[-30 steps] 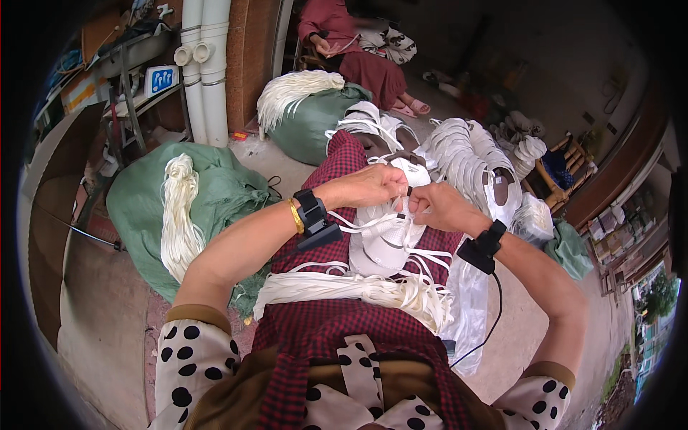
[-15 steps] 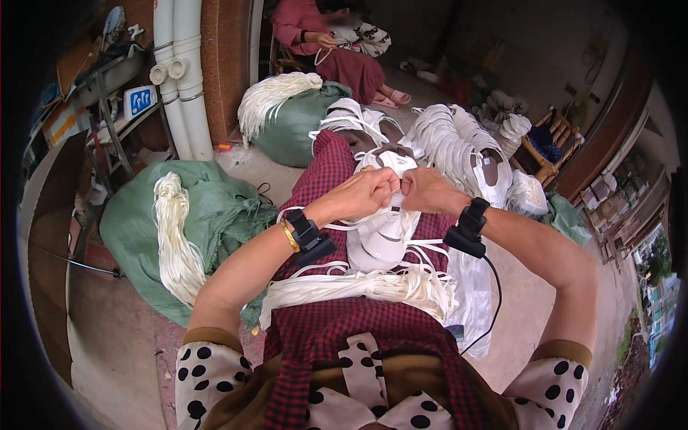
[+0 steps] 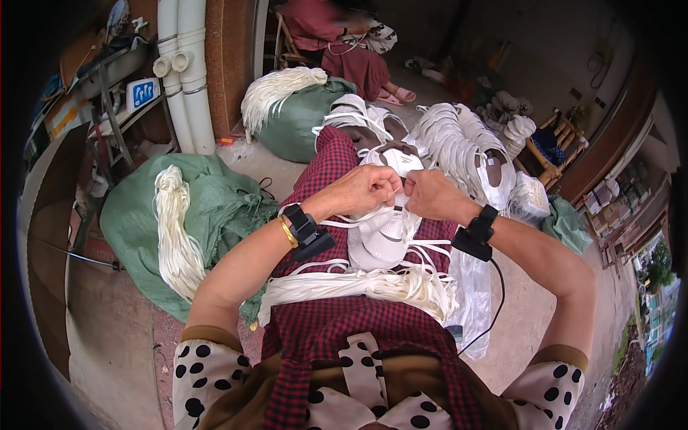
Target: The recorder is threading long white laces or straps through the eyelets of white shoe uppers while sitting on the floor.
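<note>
A white shoe upper lies toe toward me on the red-and-black checked cloth over my lap. Above its tongue, my left hand is closed in a pinch on a white shoelace, whose loose part trails leftward. My right hand sits right beside it, fingers also pinched at the lace; its fingertips are partly hidden. Nearer to me, a thick bundle of white shoelaces lies across my lap. Just beyond my hands are more white uppers with brown linings.
Long stacked rows of white uppers stand at the far right. Green sacks with lace bundles on top lie left and ahead. A seated person handles something in the background. White pipes run up the wall. A black cable hangs from my right wrist.
My fingers have shifted slightly at the upper, the left hand's fingers loosening a little while staying bent. The view has tilted slightly. The seated person's hands have moved.
</note>
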{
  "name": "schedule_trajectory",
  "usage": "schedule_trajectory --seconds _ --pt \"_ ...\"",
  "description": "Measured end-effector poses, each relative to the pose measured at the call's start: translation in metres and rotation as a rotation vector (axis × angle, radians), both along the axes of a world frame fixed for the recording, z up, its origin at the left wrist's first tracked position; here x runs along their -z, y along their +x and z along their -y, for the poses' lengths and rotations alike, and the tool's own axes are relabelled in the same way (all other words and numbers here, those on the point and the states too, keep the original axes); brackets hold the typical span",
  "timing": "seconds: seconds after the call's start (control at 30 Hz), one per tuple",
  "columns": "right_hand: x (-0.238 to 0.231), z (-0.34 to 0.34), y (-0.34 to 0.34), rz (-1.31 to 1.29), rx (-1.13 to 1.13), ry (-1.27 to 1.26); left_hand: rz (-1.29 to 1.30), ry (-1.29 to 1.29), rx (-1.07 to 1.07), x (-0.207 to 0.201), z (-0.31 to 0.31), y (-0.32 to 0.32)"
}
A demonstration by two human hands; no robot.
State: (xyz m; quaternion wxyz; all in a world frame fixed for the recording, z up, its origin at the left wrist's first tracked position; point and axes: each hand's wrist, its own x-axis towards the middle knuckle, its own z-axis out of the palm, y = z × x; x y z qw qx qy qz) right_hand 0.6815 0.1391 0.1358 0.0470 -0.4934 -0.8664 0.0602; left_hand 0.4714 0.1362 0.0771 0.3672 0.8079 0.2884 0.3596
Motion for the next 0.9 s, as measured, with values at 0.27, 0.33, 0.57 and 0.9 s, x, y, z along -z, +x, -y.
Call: schedule_trajectory --seconds 0.27,0.33,0.57,0.9 --pt "0.003 -0.001 -0.001 0.161 -0.052 0.060 0.045 -0.034 0.033 0.005 -0.004 0.000" --pt "0.005 -0.001 -0.003 0.219 -0.074 0.107 0.030 -0.014 0.014 0.006 -0.004 0.000" --pt "0.007 0.007 0.003 -0.081 0.036 -0.020 0.068 -0.032 0.011 0.009 -0.005 0.001" --pt "-0.002 0.005 -0.005 -0.463 0.211 0.018 0.111 -0.017 -0.012 0.010 -0.002 0.003"
